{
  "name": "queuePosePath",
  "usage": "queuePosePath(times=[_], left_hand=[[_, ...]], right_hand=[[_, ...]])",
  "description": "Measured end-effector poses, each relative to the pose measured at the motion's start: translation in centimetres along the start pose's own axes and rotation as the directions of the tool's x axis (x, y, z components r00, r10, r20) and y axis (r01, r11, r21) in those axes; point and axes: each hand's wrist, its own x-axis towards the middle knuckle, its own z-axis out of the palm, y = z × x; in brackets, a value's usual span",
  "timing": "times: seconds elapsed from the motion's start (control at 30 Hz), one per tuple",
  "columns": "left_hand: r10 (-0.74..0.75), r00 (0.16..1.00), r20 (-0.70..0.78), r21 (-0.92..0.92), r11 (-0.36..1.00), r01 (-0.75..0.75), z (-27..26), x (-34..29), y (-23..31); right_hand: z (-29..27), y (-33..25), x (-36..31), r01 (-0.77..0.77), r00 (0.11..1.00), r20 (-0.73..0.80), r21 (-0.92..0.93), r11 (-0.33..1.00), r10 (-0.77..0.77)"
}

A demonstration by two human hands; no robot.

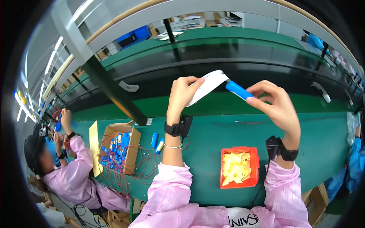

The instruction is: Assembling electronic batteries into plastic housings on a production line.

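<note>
My left hand (182, 93) is closed on a curved white plastic shell (209, 87), raised above the far edge of the green bench. Between the thumb and fingers of my right hand (276, 104) is a blue cylindrical battery (238, 90). The battery's upper end is right beside the shell's tip; whether a wire joins them is too small to tell. Below my left wrist, a blue battery (154, 140) and another with a pale yellow strip (159, 146) lie on the bench. A red bin (256, 174) with yellow paper pieces (236, 167) stands between my forearms.
Left of me, a cardboard box (134, 150) holds several blue batteries with tangled red wires (142, 163). A dark post (110, 91) rises behind it. White shells (128, 86) lie on the black conveyor (159, 81). A person in pink (72, 152) works at far left; blue sleeves show at right.
</note>
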Motion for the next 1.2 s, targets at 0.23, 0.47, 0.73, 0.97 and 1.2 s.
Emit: queuePosePath(times=[0.23, 0.47, 0.73, 0.97, 1.2], left_hand=[[0.099, 0.98, 0.176, 0.035, 0.994, -0.106, 1.6, -2.0, 5.7], [0.163, 0.961, 0.225, 0.03, 0.984, -0.174, 2.7, -3.1, 7.3], [0.166, 0.953, 0.254, 0.071, 0.979, -0.189, 2.6, -3.5, 7.9], [0.134, 0.959, 0.251, 0.07, 0.985, -0.156, 2.5, -4.0, 8.2], [0.129, 0.96, 0.25, 0.036, 0.989, -0.142, 1.8, -4.1, 8.6]], right_hand=[[-0.6, 2.1, -1.2, -0.034, 0.996, 0.077, -0.075, 0.997, 0.04], [-0.3, 1.6, -2.1, -0.003, 0.994, 0.106, -0.122, 0.993, 0.016], [0.3, 1.3, -2.3, 0.018, 0.992, 0.125, -0.158, 0.987, 0.002], [1.1, 0.6, -2.8, 0.05, 0.996, 0.08, -0.236, 0.97, -0.032], [1.3, 0.3, -3.0, 0.101, 0.995, 0.011, -0.232, 0.967, -0.101]])
